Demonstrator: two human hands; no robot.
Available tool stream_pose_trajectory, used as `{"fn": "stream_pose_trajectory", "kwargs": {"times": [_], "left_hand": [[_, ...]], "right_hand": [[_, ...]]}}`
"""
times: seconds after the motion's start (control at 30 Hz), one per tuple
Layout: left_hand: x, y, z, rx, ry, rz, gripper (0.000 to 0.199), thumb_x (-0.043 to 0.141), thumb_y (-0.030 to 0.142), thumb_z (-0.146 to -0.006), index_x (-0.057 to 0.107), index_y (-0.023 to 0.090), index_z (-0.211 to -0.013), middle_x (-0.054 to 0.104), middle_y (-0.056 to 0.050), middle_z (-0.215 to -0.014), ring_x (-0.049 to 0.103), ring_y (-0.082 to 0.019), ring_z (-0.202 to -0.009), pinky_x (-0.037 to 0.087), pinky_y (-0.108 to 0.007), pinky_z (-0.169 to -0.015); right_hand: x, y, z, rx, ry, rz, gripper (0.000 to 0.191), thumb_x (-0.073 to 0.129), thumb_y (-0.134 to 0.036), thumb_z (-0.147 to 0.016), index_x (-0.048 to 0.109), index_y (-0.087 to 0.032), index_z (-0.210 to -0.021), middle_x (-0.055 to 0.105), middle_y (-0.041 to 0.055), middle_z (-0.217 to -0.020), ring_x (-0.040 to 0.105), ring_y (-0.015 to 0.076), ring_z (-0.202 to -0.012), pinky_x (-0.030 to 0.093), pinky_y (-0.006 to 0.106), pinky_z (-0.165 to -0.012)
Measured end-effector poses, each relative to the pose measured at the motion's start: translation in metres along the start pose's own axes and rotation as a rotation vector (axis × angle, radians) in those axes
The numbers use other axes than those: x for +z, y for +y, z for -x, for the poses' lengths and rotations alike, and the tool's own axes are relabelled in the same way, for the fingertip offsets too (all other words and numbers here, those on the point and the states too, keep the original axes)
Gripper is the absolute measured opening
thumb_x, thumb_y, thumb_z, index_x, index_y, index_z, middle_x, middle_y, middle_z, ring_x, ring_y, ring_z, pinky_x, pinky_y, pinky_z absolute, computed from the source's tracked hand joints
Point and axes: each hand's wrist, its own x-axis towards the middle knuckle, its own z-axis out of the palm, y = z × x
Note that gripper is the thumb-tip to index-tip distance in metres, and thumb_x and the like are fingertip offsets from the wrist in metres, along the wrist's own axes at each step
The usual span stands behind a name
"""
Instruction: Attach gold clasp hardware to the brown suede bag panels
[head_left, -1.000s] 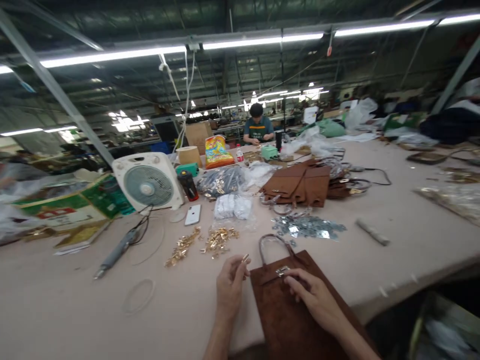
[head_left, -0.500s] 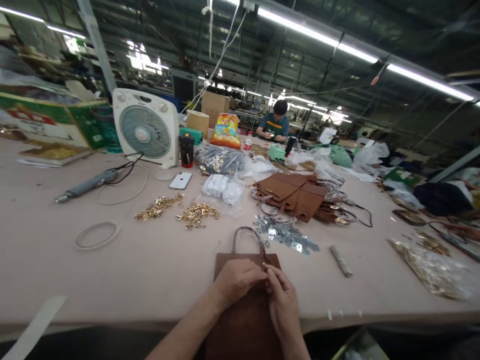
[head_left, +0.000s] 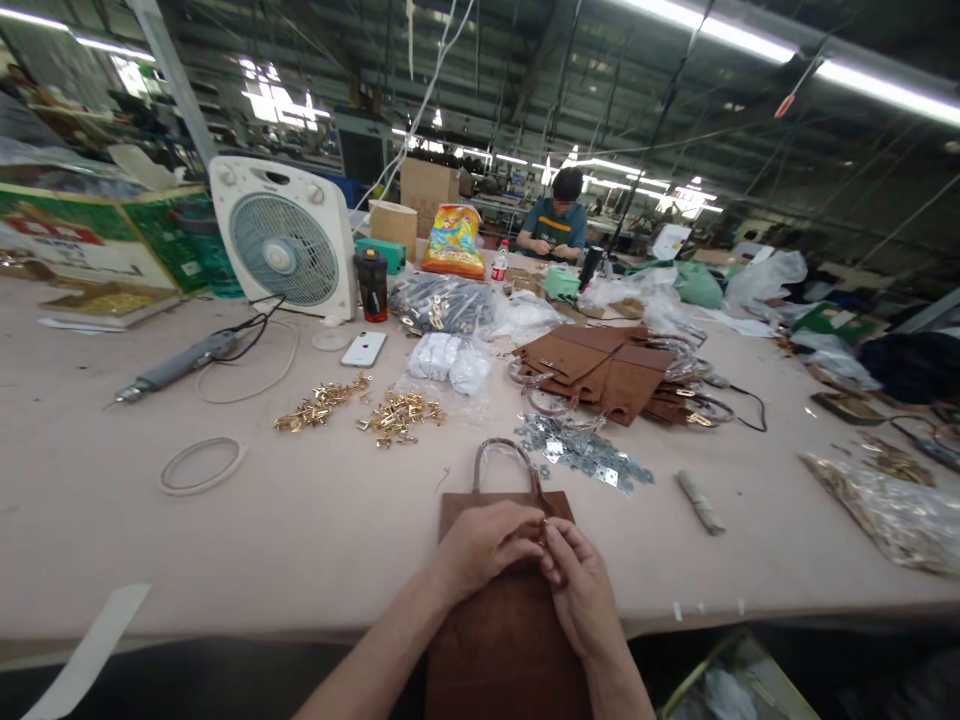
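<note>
A brown handbag panel (head_left: 510,640) with a plastic-wrapped handle (head_left: 504,447) lies at the table's front edge and hangs down over it. My left hand (head_left: 484,548) rests over the panel's upper part, thumb and fingers closed at a small gold-coloured metal fitting (head_left: 542,530). From the other side my right hand (head_left: 581,580) pinches the same fitting near the handle's right base. Fingers partly hide the fitting, and I cannot tell whether it is fixed to the panel.
Beyond the panel lie gold fittings (head_left: 401,413), grey metal plates (head_left: 589,450) and stacked brown bag pieces (head_left: 600,365). Leftward are a phone (head_left: 364,349), a corded screwdriver (head_left: 176,368), a tape ring (head_left: 201,466) and a fan (head_left: 285,240). A co-worker (head_left: 556,220) sits across.
The view has shifted slightly, so the table things sit a little differently. My hands stay at the handle's right base, and the gold fitting now shows between my fingertips.
</note>
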Motion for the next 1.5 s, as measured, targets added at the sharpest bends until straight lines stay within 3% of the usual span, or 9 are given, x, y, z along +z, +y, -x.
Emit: {"fn": "stream_pose_trajectory", "kwargs": {"times": [0.57, 0.7, 0.87, 0.93, 1.03, 1.1, 1.27, 1.37, 1.5], "left_hand": [[0.003, -0.009, 0.002, 0.037, 0.04, 0.011, 0.026, 0.064, 0.038, -0.103, 0.072, 0.023, -0.123, 0.079, -0.006, -0.11, 0.077, -0.02, -0.096, 0.062, -0.03, -0.089], [0.003, -0.001, 0.001, 0.005, 0.019, 0.008, 0.027, 0.064, 0.04, -0.103, 0.072, 0.024, -0.124, 0.079, -0.005, -0.114, 0.075, -0.021, -0.104, 0.059, -0.031, -0.098], [-0.005, 0.008, 0.007, -0.074, 0.21, 0.03, 0.041, 0.077, 0.04, -0.095, 0.067, 0.023, -0.13, 0.078, -0.005, -0.114, 0.074, -0.019, -0.095, 0.06, -0.03, -0.093], [-0.011, 0.01, 0.014, -0.14, 0.3, -0.061, 0.05, 0.085, 0.034, -0.087, 0.065, 0.024, -0.132, 0.074, -0.005, -0.12, 0.07, -0.023, -0.107, 0.056, -0.037, -0.101], [-0.018, 0.013, 0.026, -0.243, 0.286, -0.303, 0.063, 0.097, 0.031, -0.071, 0.067, 0.025, -0.125, 0.064, -0.008, -0.132, 0.056, -0.031, -0.125, 0.047, -0.05, -0.112], [-0.02, 0.014, 0.031, -0.321, 0.268, -0.415, 0.055, 0.1, 0.032, -0.066, 0.069, 0.023, -0.11, 0.06, -0.009, -0.127, 0.053, -0.033, -0.124, 0.048, -0.051, -0.109], [-0.018, 0.017, 0.031, -0.443, 0.262, -0.5, 0.04, 0.097, 0.032, -0.071, 0.059, 0.021, -0.08, 0.056, -0.007, -0.107, 0.053, -0.03, -0.108, 0.051, -0.047, -0.094], [-0.019, 0.017, 0.03, -0.436, 0.303, -0.443, 0.03, 0.084, 0.018, -0.083, 0.055, 0.021, -0.08, 0.056, -0.005, -0.103, 0.055, -0.027, -0.102, 0.05, -0.044, -0.091], [-0.019, 0.01, 0.035, -0.432, 0.474, -0.201, 0.017, 0.064, 0.014, -0.095, 0.053, 0.021, -0.084, 0.06, -0.008, -0.118, 0.058, -0.026, -0.115, 0.047, -0.044, -0.101]], "right_hand": [[-0.003, 0.003, -0.002, 0.008, -0.049, 0.022, 0.037, 0.09, -0.047, -0.083, 0.075, -0.019, -0.102, 0.061, -0.0004, -0.077, 0.049, 0.0099, -0.064, 0.04, 0.019, -0.057], [-0.003, 0.004, 0.0, -0.002, -0.02, 0.012, 0.034, 0.09, -0.044, -0.083, 0.076, -0.021, -0.103, 0.062, 0.0008, -0.083, 0.05, 0.0102, -0.069, 0.043, 0.018, -0.058], [-0.005, 0.003, 0.001, -0.052, 0.06, -0.09, 0.031, 0.092, -0.04, -0.081, 0.076, -0.022, -0.1, 0.059, 0.0002, -0.087, 0.048, 0.0097, -0.072, 0.045, 0.014, -0.061], [-0.006, 0.003, 0.001, -0.045, 0.075, -0.123, 0.03, 0.093, -0.038, -0.08, 0.075, -0.022, -0.098, 0.057, -0.0004, -0.086, 0.048, 0.0094, -0.073, 0.046, 0.014, -0.062], [-0.006, 0.005, 0.002, -0.056, 0.071, -0.098, 0.032, 0.093, -0.039, -0.079, 0.074, -0.022, -0.098, 0.058, -0.0001, -0.086, 0.051, 0.0106, -0.074, 0.047, 0.015, -0.062], [-0.005, 0.008, 0.002, -0.07, 0.054, -0.049, 0.033, 0.092, -0.04, -0.08, 0.074, -0.022, -0.1, 0.06, 0.0001, -0.085, 0.052, 0.0112, -0.075, 0.047, 0.017, -0.063], [-0.002, 0.013, 0.001, -0.114, 0.098, 0.085, 0.039, 0.09, -0.047, -0.081, 0.071, -0.022, -0.104, 0.065, 0.0011, -0.085, 0.057, 0.0136, -0.074, 0.049, 0.022, -0.066], [-0.002, 0.014, -0.001, -0.146, 0.136, 0.159, 0.043, 0.088, -0.052, -0.08, 0.07, -0.021, -0.103, 0.067, 0.0022, -0.085, 0.059, 0.0156, -0.073, 0.051, 0.026, -0.066], [-0.001, 0.014, -0.004, -0.187, 0.173, 0.235, 0.047, 0.086, -0.058, -0.079, 0.07, -0.019, -0.101, 0.068, 0.0031, -0.082, 0.06, 0.0173, -0.07, 0.051, 0.029, -0.065]]}}
